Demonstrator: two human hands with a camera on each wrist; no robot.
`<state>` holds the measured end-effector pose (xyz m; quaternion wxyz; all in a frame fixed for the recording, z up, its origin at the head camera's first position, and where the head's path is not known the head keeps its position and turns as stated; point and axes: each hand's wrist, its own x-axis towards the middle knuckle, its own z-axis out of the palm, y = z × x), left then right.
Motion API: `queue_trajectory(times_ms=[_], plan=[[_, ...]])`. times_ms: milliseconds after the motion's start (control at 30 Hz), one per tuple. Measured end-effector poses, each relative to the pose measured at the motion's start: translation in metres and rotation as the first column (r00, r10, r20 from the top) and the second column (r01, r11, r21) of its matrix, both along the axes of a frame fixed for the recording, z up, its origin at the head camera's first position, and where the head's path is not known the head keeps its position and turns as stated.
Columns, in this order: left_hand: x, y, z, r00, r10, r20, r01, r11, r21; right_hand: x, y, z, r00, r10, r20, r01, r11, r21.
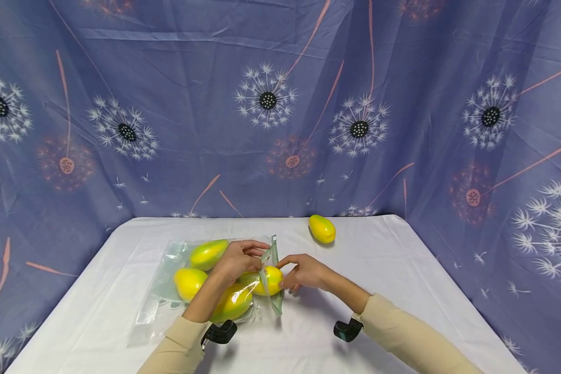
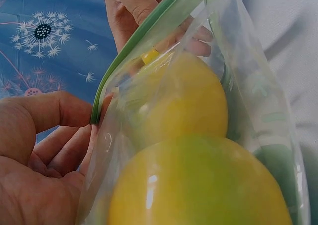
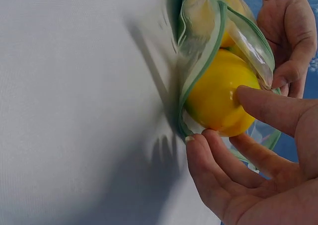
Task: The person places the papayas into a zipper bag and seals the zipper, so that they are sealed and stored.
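White surface (image 1: 378, 311): my left grip (image 1: 237, 258) pinches the bag (image 1: 161, 280) by its rim (image 2: 144, 34); my right grip (image 1: 307, 271) holds a fruit (image 1: 275, 280) partly inside the bag. If the rim sags, I fear a snag.

My left arm, in its beige cloth sleeve (image 1: 173, 347), slants forward to my bare left hand (image 1: 234, 262), its thumb (image 2: 62, 108) pinching above bent fingers. My beige-sleeved right arm (image 1: 413, 332) angles inward; my bare right hand (image 1: 306, 272) grips, thumb (image 3: 271, 105) opposing curved fingers (one nail shows), both forearms bare past the cuffs.
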<state>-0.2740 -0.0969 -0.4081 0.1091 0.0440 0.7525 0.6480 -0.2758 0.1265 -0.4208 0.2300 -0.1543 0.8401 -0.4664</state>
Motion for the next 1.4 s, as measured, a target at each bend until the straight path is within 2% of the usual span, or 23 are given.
queue_trajectory(times_ms=[933, 1400], plan=[[0.001, -0.002, -0.002, 1.0, 0.003, -0.023, -0.003, 1.0, -0.009, 0.001, -0.026, -0.014, 0.998, -0.068, -0.019, 0.066, 0.992, -0.107], [0.002, 0.0, -0.003, 1.0, -0.004, -0.031, 0.003, 1.0, -0.011, -0.001, -0.021, -0.015, 0.998, -0.059, -0.019, 0.056, 0.993, -0.103]])
